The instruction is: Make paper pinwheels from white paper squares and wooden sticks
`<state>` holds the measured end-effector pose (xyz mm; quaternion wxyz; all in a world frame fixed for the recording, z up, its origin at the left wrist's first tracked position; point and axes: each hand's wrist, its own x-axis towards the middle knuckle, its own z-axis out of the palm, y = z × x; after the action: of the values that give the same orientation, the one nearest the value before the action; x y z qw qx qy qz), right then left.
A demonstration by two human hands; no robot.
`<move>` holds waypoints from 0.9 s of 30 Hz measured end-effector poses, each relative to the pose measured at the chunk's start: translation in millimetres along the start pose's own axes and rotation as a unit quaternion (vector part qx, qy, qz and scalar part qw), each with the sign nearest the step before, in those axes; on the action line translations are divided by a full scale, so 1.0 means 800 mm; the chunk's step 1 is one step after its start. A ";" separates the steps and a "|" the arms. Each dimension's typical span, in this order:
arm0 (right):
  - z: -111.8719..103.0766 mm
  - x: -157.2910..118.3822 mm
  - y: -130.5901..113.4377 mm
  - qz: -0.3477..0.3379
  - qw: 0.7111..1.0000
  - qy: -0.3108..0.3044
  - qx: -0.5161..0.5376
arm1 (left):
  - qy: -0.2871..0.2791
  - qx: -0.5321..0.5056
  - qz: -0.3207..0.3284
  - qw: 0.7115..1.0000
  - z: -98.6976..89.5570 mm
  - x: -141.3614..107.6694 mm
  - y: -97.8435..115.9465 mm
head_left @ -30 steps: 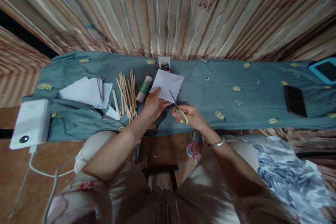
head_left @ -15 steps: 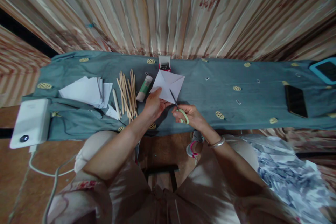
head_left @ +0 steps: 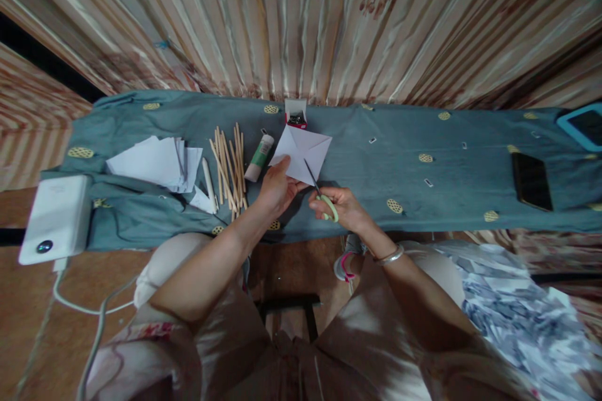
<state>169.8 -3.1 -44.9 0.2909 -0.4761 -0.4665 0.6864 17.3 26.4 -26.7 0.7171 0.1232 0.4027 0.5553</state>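
My left hand (head_left: 278, 188) grips a square white sheet of paper (head_left: 296, 153) by its near-left edge, thumb on top and fingers beneath. Crease lines run across the sheet. In my right hand (head_left: 345, 208) are scissors (head_left: 331, 208) with pale green handles. Their dark blades reach over the paper's lower corner; whether the lower blade is under the sheet I cannot tell. Left of the paper lies a green and white glue stick (head_left: 259, 158). Just beyond the paper stands a small open red and white box (head_left: 296, 114) with dark bits inside.
Several wooden sticks (head_left: 228, 166), a white pen-like stick (head_left: 209, 185), a paper scrap (head_left: 201, 200) and a stack of white paper (head_left: 150, 164) lie left. A white power bank (head_left: 56, 216) with a cable sits at the far left. A phone (head_left: 531, 180) and a blue-framed device (head_left: 586, 127) lie right.
The view has shifted very slightly. Both hands, the paper and the scissors keep practically the same positions.
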 end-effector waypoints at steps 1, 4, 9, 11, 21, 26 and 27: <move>0.000 0.000 -0.001 -0.001 1.000 0.001 0.000 | 0.002 -0.001 -0.002 1.000 0.000 0.000 0.000; 0.001 -0.001 -0.002 -0.005 1.000 0.003 -0.004 | 0.010 -0.003 -0.007 1.000 0.001 -0.001 0.000; 0.001 0.000 0.000 -0.011 1.000 0.006 -0.009 | -0.007 0.002 0.013 1.000 -0.001 -0.001 -0.002; 0.001 0.000 0.001 -0.012 1.000 0.008 -0.009 | -0.006 0.001 0.018 1.000 -0.002 0.000 -0.003; 0.003 -0.003 -0.001 0.009 1.000 0.012 -0.001 | 0.007 0.010 0.011 1.000 -0.001 -0.006 -0.002; -0.002 -0.011 0.010 0.012 0.999 0.004 -0.046 | 0.014 0.008 0.008 1.000 -0.002 -0.013 0.004; -0.007 -0.013 0.014 0.012 0.998 0.003 -0.064 | 0.015 0.004 0.011 1.000 -0.003 -0.013 0.005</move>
<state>179.2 -14.4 -51.5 0.2534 -0.5013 -0.5030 0.6569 12.2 17.6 -21.1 0.7039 0.1222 0.4145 0.5637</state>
